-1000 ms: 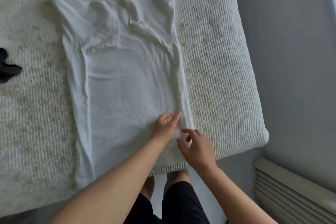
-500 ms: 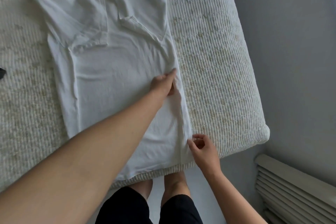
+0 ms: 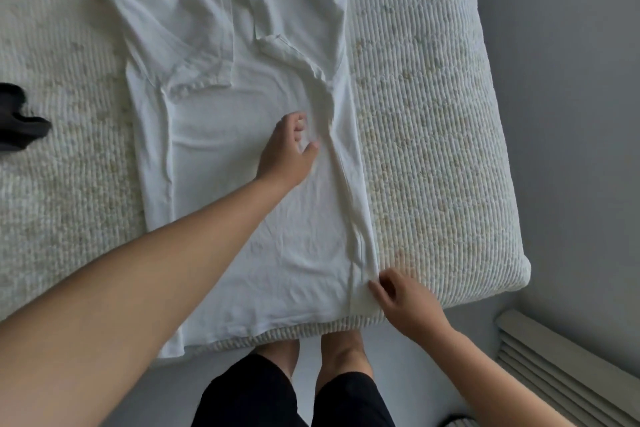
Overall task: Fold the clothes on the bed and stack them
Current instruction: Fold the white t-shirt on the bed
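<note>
A white T-shirt (image 3: 221, 156) lies flat on the bed (image 3: 433, 135), collar at the far end, both sleeves and both side strips folded inward. My left hand (image 3: 289, 149) rests on the shirt's middle beside the right-hand fold, fingers loosely bent, thumb out. My right hand (image 3: 401, 298) is at the shirt's near right corner, with fingertips pinching the hem of the folded strip. The shirt's near hem hangs slightly over the bed's front edge.
A dark garment (image 3: 19, 121) lies at the left edge of the cream ribbed bedspread. A grey wall runs along the right, with a slatted radiator (image 3: 568, 367) low at the right. My legs and feet stand against the bed's front edge.
My left hand slid away from me along the right-hand fold, from the near hem to the shirt's middle. My right hand stayed at the near right corner.
</note>
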